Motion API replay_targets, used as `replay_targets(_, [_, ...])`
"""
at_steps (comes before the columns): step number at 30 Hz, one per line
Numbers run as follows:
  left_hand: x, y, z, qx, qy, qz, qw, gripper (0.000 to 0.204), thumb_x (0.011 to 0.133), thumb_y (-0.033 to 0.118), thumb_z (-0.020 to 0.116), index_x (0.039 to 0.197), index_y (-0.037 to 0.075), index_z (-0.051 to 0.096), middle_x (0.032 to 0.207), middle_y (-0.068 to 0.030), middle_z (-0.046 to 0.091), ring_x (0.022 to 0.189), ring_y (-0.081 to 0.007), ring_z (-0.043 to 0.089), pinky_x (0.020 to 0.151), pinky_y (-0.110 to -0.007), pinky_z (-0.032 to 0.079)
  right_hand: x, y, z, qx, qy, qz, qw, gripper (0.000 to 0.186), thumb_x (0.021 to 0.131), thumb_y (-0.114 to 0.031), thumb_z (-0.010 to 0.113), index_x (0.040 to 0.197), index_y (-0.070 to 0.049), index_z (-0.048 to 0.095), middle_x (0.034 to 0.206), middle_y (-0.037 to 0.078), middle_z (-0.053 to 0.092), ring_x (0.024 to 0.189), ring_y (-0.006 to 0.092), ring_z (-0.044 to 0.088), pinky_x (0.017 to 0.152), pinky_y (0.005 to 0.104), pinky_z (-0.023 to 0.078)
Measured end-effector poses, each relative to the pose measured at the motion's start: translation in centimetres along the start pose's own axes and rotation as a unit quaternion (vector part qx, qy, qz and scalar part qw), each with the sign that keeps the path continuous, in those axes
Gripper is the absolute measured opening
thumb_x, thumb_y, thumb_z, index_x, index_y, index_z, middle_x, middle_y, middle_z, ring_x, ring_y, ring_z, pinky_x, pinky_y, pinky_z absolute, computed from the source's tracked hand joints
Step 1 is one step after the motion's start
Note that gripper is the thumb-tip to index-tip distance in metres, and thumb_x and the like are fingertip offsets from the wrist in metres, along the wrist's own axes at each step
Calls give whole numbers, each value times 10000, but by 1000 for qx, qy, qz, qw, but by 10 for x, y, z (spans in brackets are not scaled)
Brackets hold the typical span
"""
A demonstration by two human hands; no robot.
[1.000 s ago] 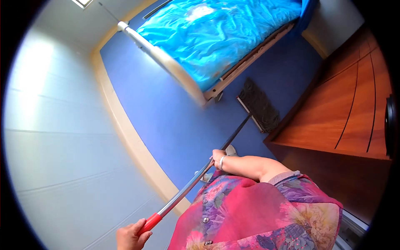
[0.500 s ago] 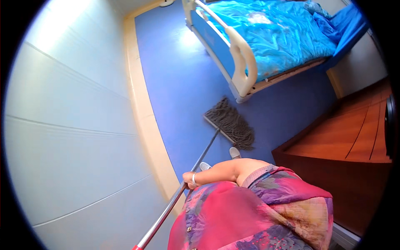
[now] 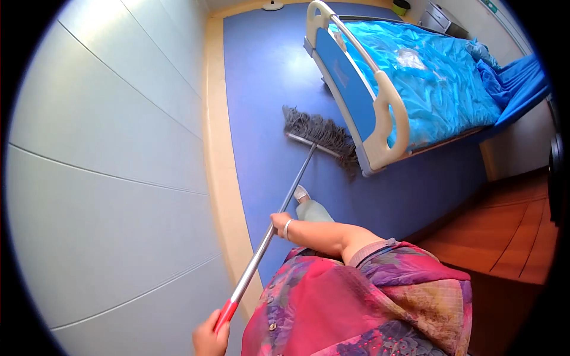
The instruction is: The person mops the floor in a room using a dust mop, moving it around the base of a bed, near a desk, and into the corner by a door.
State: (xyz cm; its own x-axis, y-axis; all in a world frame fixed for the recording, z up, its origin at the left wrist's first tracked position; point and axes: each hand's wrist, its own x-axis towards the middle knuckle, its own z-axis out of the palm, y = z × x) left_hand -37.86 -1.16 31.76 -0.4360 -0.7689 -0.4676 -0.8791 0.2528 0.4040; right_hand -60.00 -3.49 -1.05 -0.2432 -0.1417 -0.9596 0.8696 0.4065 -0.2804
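Observation:
A flat mop with a grey string head lies on the blue floor, its right end beside the near corner of the bed's footboard. From it a long metal handle slants back toward my left side. My right hand, with a white bracelet at its wrist, is wrapped round the middle of the handle. Lower down, at the picture's bottom edge, my left hand grips the red end of the handle. Part of that hand is cut off by the edge.
A bed with a cream-and-blue footboard and shiny blue cover stands ahead right. A pale panelled wall runs along my left. Brown wooden furniture is at the right. Farther back are a bin and a metal cabinet.
The mop head has moved forward and slightly left, up beside the footboard. My right hand has gone forward with the handle. My left hand has come into view on the red end.

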Motion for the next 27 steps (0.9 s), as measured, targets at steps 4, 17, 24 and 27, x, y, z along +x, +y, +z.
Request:
replay_targets(4, [142,56,-29,-39,-51,19,998,277,651,202,509,909,101,501,631,-151,519,597,-309,505,512,-338,397,-5,-126,42,84,-6,-35,996,121,674,-92,421,752,0,405,595,114,445,479,219,466,388,339,396])
replay_targets(17, [450,254,-196,18,-169,94,981,390,681,232,491,1035,105,388,760,-169,521,708,-330,492,601,-385,388,17,-517,139,102,-18,-9,995,203,741,-162,409,874,-13,373,626,106,453,545,208,492,455,358,426])
replay_targets(24, [501,229,-221,62,-176,13,982,361,671,194,487,1011,100,411,722,-162,515,685,-334,484,570,-387,377,154,-530,194,117,71,53,989,154,719,-188,409,760,-42,385,566,93,417,467,186,438,371,309,348])
replay_targets(27, [488,230,-257,101,-108,-53,988,375,621,168,534,975,62,467,728,-165,523,668,-310,496,587,-349,386,148,-493,260,54,87,100,990,135,692,-187,413,681,-53,398,510,79,398,448,185,414,375,344,325])
